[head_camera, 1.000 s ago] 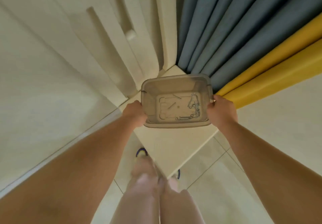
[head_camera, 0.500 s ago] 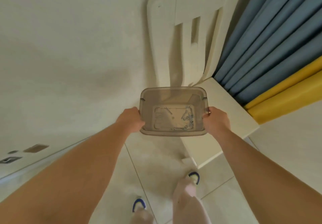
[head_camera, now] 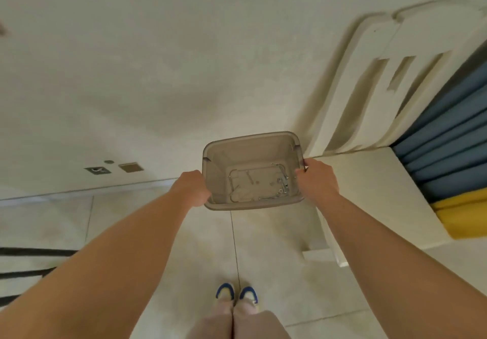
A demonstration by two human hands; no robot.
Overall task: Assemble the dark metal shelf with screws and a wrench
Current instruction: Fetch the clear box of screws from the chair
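Head-mounted, downward over hands (head_camera: 263, 186)

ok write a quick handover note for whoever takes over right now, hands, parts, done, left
Left hand grips the left side of the grey plastic bin; right hand grips its right rim. The bin is carried in the air above the tiled floor, beside a cream chair. Small metal hardware lies loose in the bin's bottom. No shelf parts in view. Nothing assembled yet; the whole assembly is left.
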